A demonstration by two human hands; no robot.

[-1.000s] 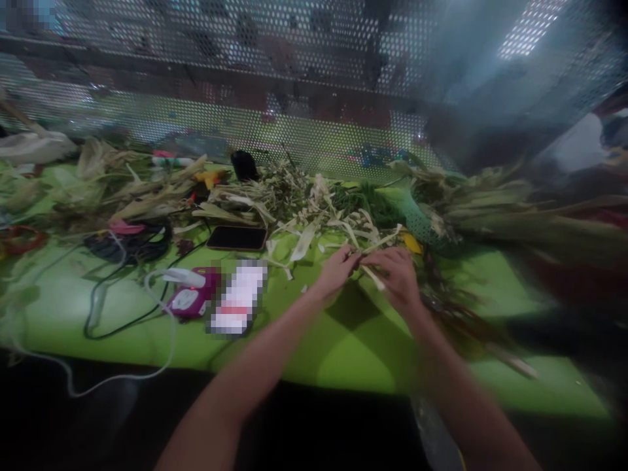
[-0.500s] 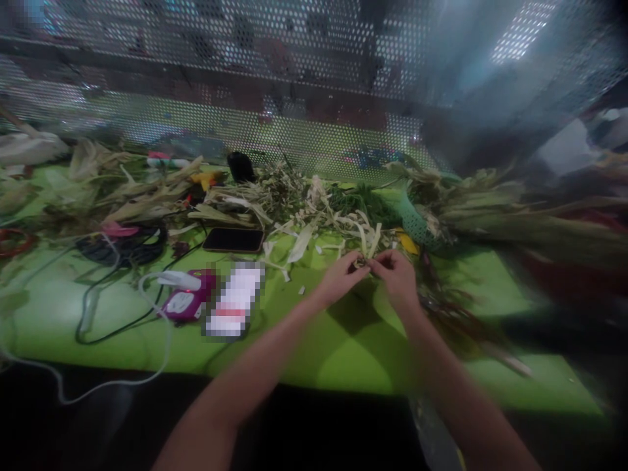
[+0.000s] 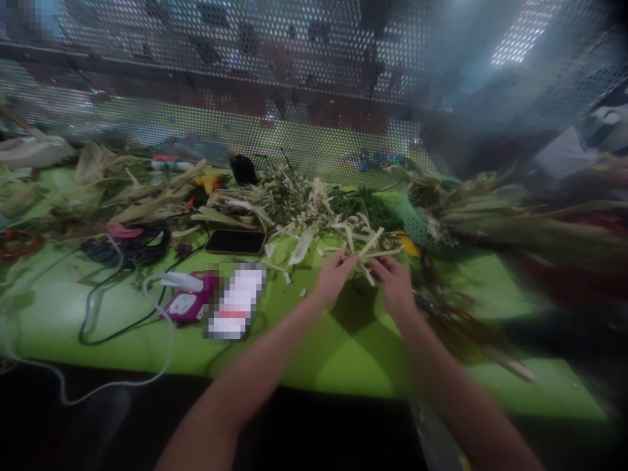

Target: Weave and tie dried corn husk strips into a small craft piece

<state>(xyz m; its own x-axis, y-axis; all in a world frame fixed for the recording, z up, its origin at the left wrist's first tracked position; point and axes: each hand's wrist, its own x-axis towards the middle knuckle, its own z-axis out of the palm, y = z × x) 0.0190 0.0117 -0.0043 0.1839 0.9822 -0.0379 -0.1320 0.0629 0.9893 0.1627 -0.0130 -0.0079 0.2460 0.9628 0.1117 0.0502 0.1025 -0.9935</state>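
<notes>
My left hand (image 3: pixel 332 278) and my right hand (image 3: pixel 396 281) meet over a green table (image 3: pixel 353 353), just in front of a heap of pale dried leaf strips (image 3: pixel 318 209). Both hands pinch a small bunch of pale strips (image 3: pixel 367 252) that fans up and away between the fingertips. The fingers are blurred, so the exact grip is hard to make out.
A dark phone (image 3: pixel 235 241) lies left of my hands, with a pink device (image 3: pixel 189 302) and tangled black and white cables (image 3: pixel 122 288) further left. Long dried stalks and a green mesh piece (image 3: pixel 417 226) lie to the right. A perforated metal screen (image 3: pixel 294 85) stands behind the table.
The hands have stayed together at the same spot, working the strips. The bunch now sticks up more openly between the fingertips, and my right hand has shifted slightly lower.
</notes>
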